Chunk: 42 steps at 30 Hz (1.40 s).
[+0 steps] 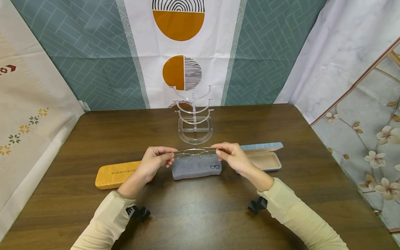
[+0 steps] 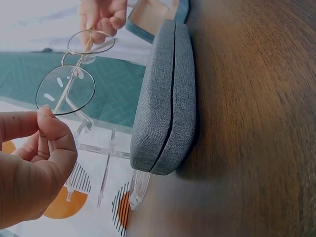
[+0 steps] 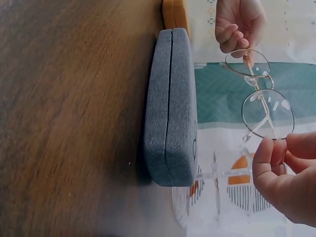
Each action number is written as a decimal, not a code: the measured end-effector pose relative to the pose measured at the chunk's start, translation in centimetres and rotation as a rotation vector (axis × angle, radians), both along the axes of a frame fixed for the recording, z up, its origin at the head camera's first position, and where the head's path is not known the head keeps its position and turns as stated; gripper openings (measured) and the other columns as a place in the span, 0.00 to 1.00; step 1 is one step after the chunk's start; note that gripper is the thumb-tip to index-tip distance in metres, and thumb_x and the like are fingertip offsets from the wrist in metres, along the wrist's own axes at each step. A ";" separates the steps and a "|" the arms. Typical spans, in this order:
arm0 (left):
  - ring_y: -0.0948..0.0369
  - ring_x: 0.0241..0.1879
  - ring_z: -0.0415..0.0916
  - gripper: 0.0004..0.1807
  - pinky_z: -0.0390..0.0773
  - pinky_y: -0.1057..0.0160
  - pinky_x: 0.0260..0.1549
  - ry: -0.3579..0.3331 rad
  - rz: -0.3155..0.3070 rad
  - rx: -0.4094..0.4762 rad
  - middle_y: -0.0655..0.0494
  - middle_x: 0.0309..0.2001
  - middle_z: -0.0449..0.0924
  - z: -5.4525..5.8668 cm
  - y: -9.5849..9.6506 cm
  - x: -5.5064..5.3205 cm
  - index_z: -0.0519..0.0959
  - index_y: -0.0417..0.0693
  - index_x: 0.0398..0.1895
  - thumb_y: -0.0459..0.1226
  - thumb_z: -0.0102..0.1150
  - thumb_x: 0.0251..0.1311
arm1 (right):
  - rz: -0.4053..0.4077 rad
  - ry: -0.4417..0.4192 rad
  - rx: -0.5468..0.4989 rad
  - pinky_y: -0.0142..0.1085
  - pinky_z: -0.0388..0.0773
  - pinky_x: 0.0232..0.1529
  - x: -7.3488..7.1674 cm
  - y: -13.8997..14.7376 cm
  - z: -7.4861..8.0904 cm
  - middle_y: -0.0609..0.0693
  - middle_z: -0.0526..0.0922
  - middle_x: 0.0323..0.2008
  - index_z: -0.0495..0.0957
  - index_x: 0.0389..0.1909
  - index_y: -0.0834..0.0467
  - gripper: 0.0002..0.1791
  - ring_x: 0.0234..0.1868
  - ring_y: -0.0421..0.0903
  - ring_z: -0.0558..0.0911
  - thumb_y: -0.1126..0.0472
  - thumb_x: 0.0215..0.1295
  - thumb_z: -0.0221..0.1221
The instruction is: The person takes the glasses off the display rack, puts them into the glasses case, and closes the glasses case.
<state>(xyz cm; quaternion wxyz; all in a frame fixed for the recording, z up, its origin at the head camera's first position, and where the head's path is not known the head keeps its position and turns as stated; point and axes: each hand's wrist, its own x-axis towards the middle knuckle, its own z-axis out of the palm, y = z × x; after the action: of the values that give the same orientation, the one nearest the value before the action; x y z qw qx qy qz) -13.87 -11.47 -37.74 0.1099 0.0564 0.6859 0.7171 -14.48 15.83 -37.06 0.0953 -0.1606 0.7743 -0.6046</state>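
Note:
A pair of thin gold-rimmed eyeglasses (image 1: 195, 155) with clear round lenses is held up in both hands. My left hand (image 1: 153, 161) pinches one end of the frame between thumb and fingers, and my right hand (image 1: 232, 156) pinches the other end. In the left wrist view the thin temples of the eyeglasses (image 2: 69, 89) run across behind the lenses. Below and just behind them, a closed grey fabric glasses case (image 1: 197, 170) with a small glasses print lies on the table; the wrist views show its seam.
Left of the grey case lies a closed yellow glasses case (image 1: 117, 173), partly behind my left forearm. At right sits an opened blue case (image 1: 264, 161) with a beige lining. Farther back stands a clear tiered display stand (image 1: 195, 128) on the brown table (image 1: 200, 215), before a hanging curtain.

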 end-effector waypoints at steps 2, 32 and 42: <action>0.65 0.20 0.72 0.14 0.76 0.69 0.22 -0.005 -0.007 -0.002 0.54 0.20 0.76 0.0 0.0 0.0 0.71 0.18 0.45 0.24 0.51 0.57 | 0.004 -0.002 0.011 0.41 0.76 0.39 0.0 0.1 -0.1 0.62 0.75 0.40 0.72 0.52 0.71 0.16 0.34 0.62 0.75 0.72 0.64 0.50; 0.63 0.21 0.67 0.23 0.70 0.69 0.22 0.462 -0.080 -0.336 0.41 0.24 0.70 1.8 0.8 1.7 0.73 0.25 0.45 0.21 0.65 0.41 | 0.007 -0.109 -0.115 0.30 0.76 0.33 -0.4 0.1 -0.5 0.52 0.70 0.28 0.70 0.50 0.77 0.15 0.27 0.40 0.71 0.71 0.67 0.46; 0.57 0.18 0.65 0.25 0.66 0.69 0.18 0.605 -0.067 -0.444 0.43 0.23 0.70 1.8 1.1 1.9 0.73 0.29 0.45 0.23 0.68 0.39 | 0.013 -0.139 -0.149 0.29 0.75 0.31 -0.5 0.1 -0.6 0.51 0.68 0.23 0.69 0.49 0.79 0.16 0.25 0.40 0.69 0.69 0.68 0.45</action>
<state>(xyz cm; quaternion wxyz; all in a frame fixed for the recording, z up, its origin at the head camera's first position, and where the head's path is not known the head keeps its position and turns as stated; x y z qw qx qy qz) -11.97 -10.41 -35.96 -0.0648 0.2628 0.8239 0.4979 -14.95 15.97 -37.63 0.1406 -0.1299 0.7178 -0.6694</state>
